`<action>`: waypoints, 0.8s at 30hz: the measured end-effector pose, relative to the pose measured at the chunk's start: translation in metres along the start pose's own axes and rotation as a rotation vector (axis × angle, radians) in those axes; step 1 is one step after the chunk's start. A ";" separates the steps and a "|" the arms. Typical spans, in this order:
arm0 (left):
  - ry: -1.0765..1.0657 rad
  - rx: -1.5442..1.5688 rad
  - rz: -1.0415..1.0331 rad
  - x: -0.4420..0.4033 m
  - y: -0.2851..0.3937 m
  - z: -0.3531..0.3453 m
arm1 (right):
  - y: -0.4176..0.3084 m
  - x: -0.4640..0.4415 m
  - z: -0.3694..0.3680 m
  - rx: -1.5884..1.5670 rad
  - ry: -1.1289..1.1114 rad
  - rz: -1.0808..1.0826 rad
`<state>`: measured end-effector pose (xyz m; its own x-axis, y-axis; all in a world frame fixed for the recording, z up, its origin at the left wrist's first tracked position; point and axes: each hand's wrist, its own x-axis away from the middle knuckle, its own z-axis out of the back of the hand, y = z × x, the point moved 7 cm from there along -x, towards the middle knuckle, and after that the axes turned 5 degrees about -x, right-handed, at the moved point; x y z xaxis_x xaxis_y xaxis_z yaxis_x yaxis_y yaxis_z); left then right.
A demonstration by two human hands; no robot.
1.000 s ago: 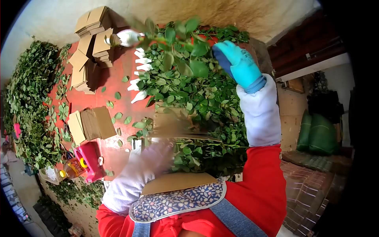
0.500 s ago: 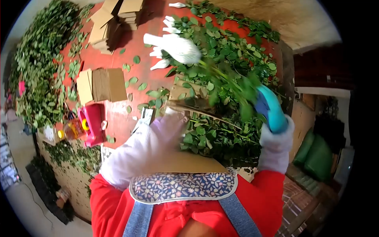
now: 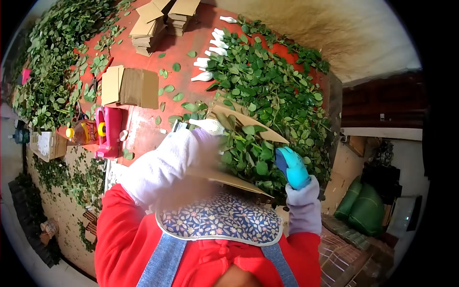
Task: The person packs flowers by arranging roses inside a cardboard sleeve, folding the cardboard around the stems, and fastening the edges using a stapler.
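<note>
My right hand [image 3: 292, 167], in a teal and dark blue glove, curls round the leafy stem end of a rose whose head [image 3: 208, 126] is wrapped in white netting. The rose lies between two cardboard sheets, the upper one [image 3: 256, 123] behind it and the lower one [image 3: 234, 182] in front of my apron. Leaves cover most of the stem. My left hand [image 3: 208, 141] is beside the netted head, below a white sleeve; motion blur and the sleeve hide its fingers. Beyond it, a row of netted rose heads [image 3: 202, 76] tops a bed of leafy stems [image 3: 272, 81].
Cardboard stacks [image 3: 138, 88] stand on the red table [image 3: 184, 48]. At left are a pink plastic container [image 3: 111, 131], a bottle with a yellow cap [image 3: 85, 132] and a large heap of foliage [image 3: 57, 57]. Green sacks [image 3: 363, 208] lie at right, beyond the table.
My right hand has come down and inward, bringing the netted rose from above the leafy bed to between the cardboard sheets. My left arm stays near the same place, still blurred.
</note>
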<state>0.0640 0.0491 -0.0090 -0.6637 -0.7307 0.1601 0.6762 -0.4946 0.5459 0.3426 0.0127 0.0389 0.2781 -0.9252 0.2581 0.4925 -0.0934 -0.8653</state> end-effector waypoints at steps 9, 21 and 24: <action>0.028 0.076 0.006 -0.005 -0.014 -0.005 | -0.108 -0.025 -0.026 0.634 -0.166 0.181; -0.063 0.014 0.006 0.012 -0.005 -0.018 | -0.110 -0.053 -0.066 0.607 -0.240 0.310; -0.014 0.006 0.016 0.023 -0.013 -0.014 | -0.092 -0.067 -0.113 0.683 -0.278 0.402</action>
<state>0.0451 0.0321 -0.0241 -0.6570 -0.7319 0.1807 0.6851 -0.4797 0.5482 0.1852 0.0413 0.0531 0.6882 -0.7078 0.1592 0.6784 0.5501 -0.4871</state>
